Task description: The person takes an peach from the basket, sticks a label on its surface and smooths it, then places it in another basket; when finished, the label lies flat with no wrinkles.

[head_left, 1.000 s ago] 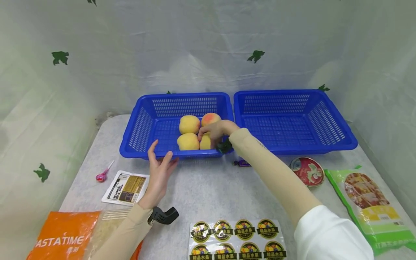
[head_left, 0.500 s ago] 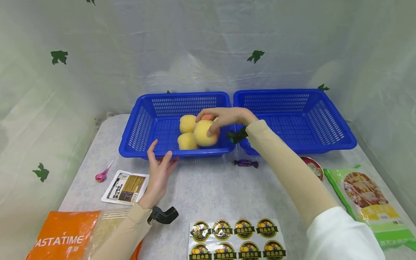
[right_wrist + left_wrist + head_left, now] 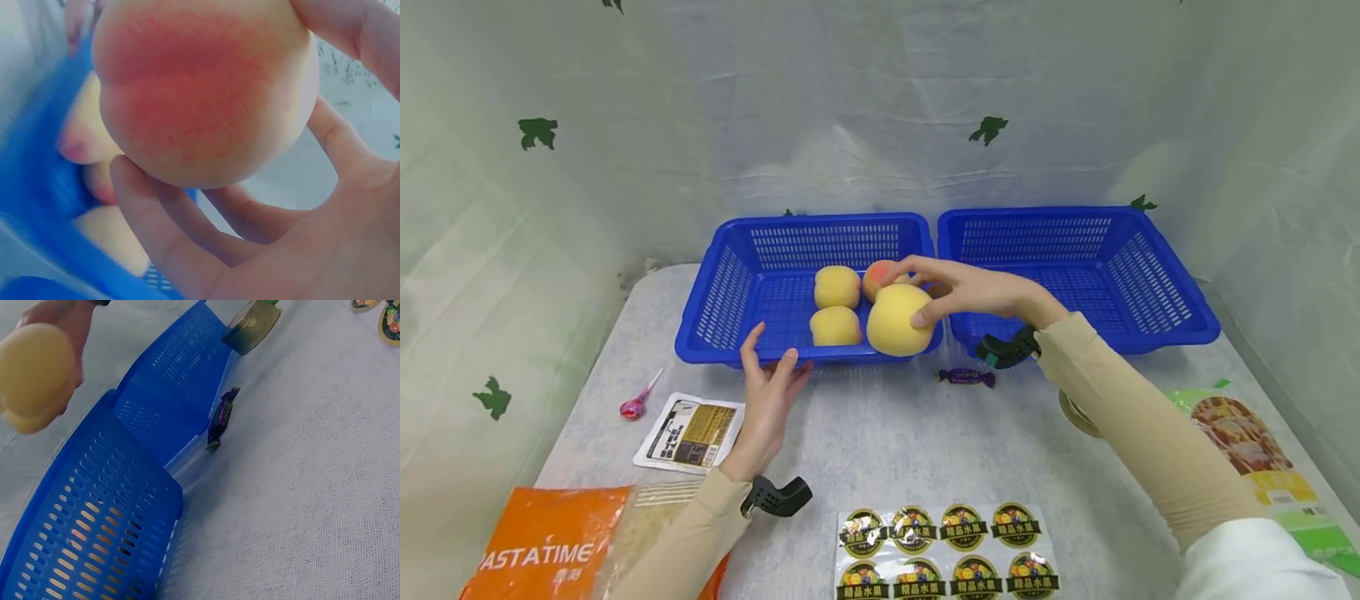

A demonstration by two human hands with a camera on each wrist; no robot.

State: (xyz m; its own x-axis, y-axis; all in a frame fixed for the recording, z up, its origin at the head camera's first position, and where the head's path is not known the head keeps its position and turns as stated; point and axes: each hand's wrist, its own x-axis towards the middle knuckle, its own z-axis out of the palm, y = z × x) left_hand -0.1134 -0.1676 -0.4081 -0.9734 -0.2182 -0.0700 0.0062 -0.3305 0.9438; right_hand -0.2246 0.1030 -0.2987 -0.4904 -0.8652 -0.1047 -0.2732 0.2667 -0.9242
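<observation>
In the head view, my right hand holds a yellow peach above the front right corner of the left blue basket. The right wrist view shows the red blush on this peach, with fingers and thumb spread around it. Inside the left basket lie a yellow peach, another one in front, and a red-tinged peach partly behind the held one. My left hand grips the front rim of that basket, thumb over the edge and some fingertips hidden below it.
A second blue basket stands right. A purple-wrapped candy, a partly hidden tin and a green food bag lie rightward. Leftward are a lollipop, white pouch and orange pasta bag. A sticker sheet lies in front.
My right hand has lifted one peach out from among the others and moved it up and to the right, toward the basket's front corner. The left hand has stayed at the rim.
</observation>
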